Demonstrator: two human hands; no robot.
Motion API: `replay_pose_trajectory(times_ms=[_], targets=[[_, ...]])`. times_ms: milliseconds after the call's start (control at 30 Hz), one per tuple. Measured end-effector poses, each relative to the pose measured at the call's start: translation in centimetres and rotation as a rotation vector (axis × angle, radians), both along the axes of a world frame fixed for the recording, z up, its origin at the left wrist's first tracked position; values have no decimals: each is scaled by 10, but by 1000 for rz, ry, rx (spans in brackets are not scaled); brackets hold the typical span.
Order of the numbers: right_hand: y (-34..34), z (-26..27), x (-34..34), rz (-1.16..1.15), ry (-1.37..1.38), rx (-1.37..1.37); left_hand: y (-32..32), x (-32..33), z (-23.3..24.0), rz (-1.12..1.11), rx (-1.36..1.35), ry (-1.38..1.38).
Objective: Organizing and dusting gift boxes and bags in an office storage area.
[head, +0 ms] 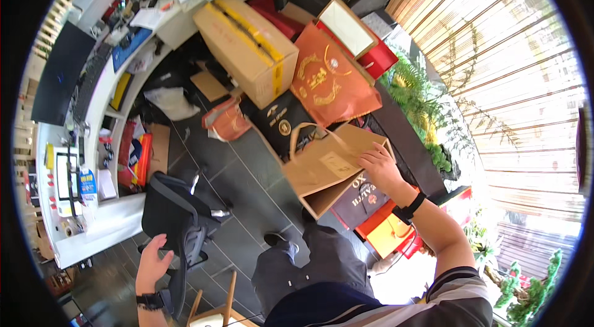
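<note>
A large brown kraft paper bag (320, 167) with a ribbon-like handle leans at a tilt before me, one end gaping dark towards my legs. My right hand (383, 167) grips its right side, fingers laid over the paper and the thumb hidden. Beneath that hand is a dark grey bag with white lettering (359, 201). Over on the left, my left hand (155, 257) holds nothing, its fingers apart, close to a black office chair (174, 215). Beyond the kraft bag are a black bag with a gold emblem (283, 125) and a big orange bag with gold print (329, 76).
A taped cardboard carton (250, 44) stands ahead. Leftward curves a white counter (102, 213) carrying a monitor (62, 74). A small orange bag (227, 120) lies on the dark tiled floor (250, 176). Ferns (410, 88) border the right; a wooden chair (227, 308) is behind me.
</note>
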State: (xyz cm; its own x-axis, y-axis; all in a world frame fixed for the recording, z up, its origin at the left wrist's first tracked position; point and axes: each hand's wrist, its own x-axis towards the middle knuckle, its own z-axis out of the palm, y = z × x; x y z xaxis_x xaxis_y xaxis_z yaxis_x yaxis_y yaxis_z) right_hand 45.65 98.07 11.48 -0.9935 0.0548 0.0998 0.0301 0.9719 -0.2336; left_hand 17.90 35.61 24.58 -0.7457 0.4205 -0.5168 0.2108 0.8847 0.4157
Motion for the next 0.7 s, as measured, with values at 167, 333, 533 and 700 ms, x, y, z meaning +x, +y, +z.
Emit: replay_pose_trajectory(times_ms=[167,333,533,700], targets=[[51,-45,16,-17,-51,83,111,-22,5,-223,137,13],[38,-57,-26,36,-52,23,173,-45,-12,-367,246,-10],[42,-102,-16,164,-400,310,220,-117,-39,-342,466,-98],[19,-78,-39,-89,-382,553,213,-162,-72,-92,630,-219]])
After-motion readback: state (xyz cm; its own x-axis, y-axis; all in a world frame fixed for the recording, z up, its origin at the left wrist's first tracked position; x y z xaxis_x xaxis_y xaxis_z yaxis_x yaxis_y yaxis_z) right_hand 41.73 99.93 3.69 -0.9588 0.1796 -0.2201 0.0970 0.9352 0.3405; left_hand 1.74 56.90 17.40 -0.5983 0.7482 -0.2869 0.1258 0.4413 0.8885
